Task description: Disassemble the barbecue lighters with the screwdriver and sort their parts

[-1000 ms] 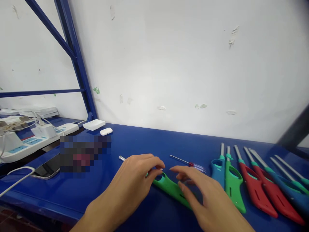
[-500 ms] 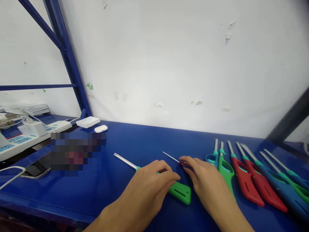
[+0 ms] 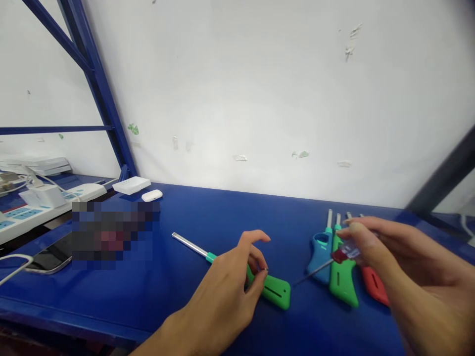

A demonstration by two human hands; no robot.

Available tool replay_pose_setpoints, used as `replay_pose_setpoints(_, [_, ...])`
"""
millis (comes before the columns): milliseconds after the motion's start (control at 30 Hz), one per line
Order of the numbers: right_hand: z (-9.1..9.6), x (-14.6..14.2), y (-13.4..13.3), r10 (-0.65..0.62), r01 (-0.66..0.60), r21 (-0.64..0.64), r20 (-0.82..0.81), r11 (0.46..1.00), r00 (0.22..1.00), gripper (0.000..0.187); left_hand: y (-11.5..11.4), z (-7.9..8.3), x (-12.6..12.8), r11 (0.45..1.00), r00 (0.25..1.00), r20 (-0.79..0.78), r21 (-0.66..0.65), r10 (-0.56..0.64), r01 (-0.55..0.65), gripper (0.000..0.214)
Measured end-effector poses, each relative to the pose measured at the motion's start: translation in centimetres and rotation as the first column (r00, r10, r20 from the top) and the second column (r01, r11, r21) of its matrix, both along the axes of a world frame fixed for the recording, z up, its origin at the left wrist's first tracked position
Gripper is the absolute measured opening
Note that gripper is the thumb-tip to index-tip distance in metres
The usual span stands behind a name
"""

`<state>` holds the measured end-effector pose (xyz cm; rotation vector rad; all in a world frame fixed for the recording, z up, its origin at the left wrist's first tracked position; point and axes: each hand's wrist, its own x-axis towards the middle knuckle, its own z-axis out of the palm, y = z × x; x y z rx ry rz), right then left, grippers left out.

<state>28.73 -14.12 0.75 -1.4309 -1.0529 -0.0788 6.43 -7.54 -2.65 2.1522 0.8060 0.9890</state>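
My right hand (image 3: 401, 267) is closed around the clear-and-red handle of a screwdriver (image 3: 341, 254). Its thin shaft points down and left, the tip close to the butt of a green gas lighter (image 3: 276, 291). That long-nosed lighter lies on the blue table (image 3: 222, 212), its metal tube towards the far left. Over its middle rests my left hand (image 3: 230, 277), hiding the trigger part. The thumb and a finger of this hand pinch a tiny dark thing, too small to name, while the index finger is raised.
On the right lie more lighters: a blue one (image 3: 319, 257), a green one (image 3: 343, 282) and a red one (image 3: 374, 284), partly behind my right hand. At left are a phone (image 3: 52, 257), a white earbud case (image 3: 152, 196), a white box (image 3: 131, 185) and a power strip (image 3: 22, 216).
My right hand has picked the screwdriver up from the table and moved right, turning the tip towards the green lighter. My left index finger has lifted, leaving a pinch of thumb and another finger.
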Motion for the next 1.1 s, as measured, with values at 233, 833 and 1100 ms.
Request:
replay_pose_setpoints(233, [1.4, -2.9, -0.2, -0.008, 0.009, 0.018, -0.091, 1.0, 0.996, 0.038, -0.4, 0.1, 0.2, 0.999, 0.997, -0.056, 0.0, -0.051, 0.051, 0.061])
replay_pose_setpoints(833, [1.3, -3.4, 0.0, 0.025, -0.025, 0.011, -0.007, 1.0, 1.0, 0.029, -0.9, 0.1, 0.2, 0.997, 0.994, -0.087, 0.036, -0.064, 0.068, 0.062])
replay_pose_setpoints(1100, [1.3, -3.5, 0.1, 0.018, -0.018, 0.003, -0.007, 1.0, 1.0, 0.027, -0.9, 0.0, 0.2, 0.997, 0.993, -0.102, 0.042, -0.052, 0.057, 0.064])
